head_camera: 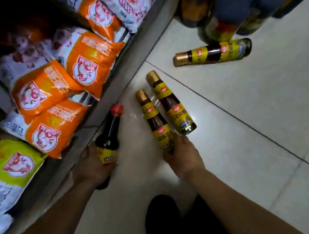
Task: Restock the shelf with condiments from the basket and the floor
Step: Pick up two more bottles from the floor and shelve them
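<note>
Hands (95, 166) (182, 155) low, each around one bottle (108, 134) (155, 121).

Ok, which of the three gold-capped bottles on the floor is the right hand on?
The nearest bottle, closest to the shelf; the right hand closes on its base. Its neighbour and the far bottle lie untouched.

**Colours on shelf and floor**

Bottle in my left hand (93, 167): dark, near-black liquid (109, 130), red cap, yellow label with red mark. The bottle my right hand (183, 155) gripped (154, 120) had a gold cap, yellow-green label with red badge, and dark brown contents. Same scheme on the one beside it (171, 103) and the third farther off (213, 52). Floor tiles (254, 92) were pale grey-white with dark grout lines. Shelf packets: orange-and-white (89, 62) with a red emblem, plus yellow-green-and-white ones (10, 167).
</note>
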Tool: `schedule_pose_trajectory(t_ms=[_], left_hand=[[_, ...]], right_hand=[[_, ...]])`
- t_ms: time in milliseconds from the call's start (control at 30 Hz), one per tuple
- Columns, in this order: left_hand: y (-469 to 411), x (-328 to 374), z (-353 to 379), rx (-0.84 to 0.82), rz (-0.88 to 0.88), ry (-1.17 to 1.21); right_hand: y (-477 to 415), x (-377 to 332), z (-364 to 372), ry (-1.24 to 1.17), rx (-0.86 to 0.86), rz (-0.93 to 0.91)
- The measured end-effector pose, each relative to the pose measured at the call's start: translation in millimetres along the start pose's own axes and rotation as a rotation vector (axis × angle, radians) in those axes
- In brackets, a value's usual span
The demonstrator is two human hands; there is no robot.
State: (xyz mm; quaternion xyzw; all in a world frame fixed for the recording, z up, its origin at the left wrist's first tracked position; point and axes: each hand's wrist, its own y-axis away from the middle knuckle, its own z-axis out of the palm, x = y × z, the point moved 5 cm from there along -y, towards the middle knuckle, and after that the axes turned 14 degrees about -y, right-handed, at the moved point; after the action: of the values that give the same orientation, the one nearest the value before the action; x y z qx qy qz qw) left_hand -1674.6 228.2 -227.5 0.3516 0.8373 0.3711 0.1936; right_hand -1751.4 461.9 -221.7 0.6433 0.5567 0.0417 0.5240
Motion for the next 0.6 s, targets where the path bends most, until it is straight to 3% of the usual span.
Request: schedule_pose_trajectory(t_ms=[200,367,600], left_hand=[[-31.5,-6.6,20.5,-0.004,-0.049,0.163],[-29.8,-9.1,19.3,0.065,-0.044,0.099],[-17.5,-16.9,20.8,0.029,-0.049,0.186]], right_hand=[[-38.4,-0.6,24.6,0.229,0.125,-0.018],[-48.9,-7.3,31.7,0.159,0.19,0.047],[-34.5,-5.8,11.6,0.065,0.029,0.056]])
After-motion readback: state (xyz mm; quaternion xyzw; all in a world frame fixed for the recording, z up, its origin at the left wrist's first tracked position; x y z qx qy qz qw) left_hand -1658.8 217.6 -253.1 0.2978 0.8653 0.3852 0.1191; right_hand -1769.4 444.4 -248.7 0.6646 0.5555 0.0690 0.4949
